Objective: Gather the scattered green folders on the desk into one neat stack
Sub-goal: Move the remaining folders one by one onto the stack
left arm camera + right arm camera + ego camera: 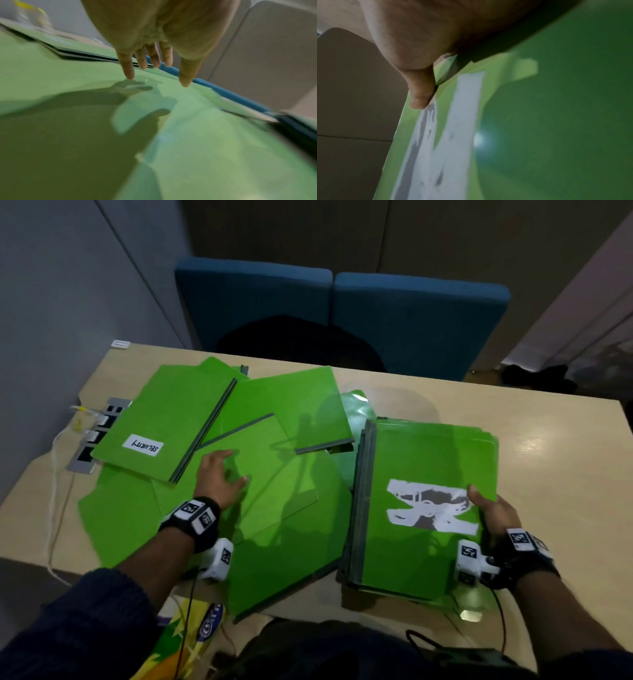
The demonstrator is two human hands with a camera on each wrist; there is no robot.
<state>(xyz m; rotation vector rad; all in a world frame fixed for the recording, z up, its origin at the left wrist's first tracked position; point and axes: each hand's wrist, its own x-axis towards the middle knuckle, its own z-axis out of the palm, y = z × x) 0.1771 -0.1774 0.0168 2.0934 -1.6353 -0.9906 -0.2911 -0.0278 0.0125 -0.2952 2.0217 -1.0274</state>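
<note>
Several green folders (281, 419) lie scattered and overlapping on the left half of the desk; one carries a white "SECURITY" label (143, 445). A stack of green folders (424, 474) sits on the right, its top folder (556, 121) bearing a torn white sticker (432, 506). My left hand (219, 477) hovers just above a loose folder (188, 135) in the middle, fingers (129, 70) spread and straight. My right hand (489, 511) grips the right edge of the stack's top folder, thumb (419, 94) on top; its other fingers are hidden underneath.
The beige desk (513, 405) has bare room at the right. A power strip (96, 433) with white cables sits at the left edge. Two blue chairs (342, 313) stand behind the desk. A colourful bag (191, 638) lies near my lap.
</note>
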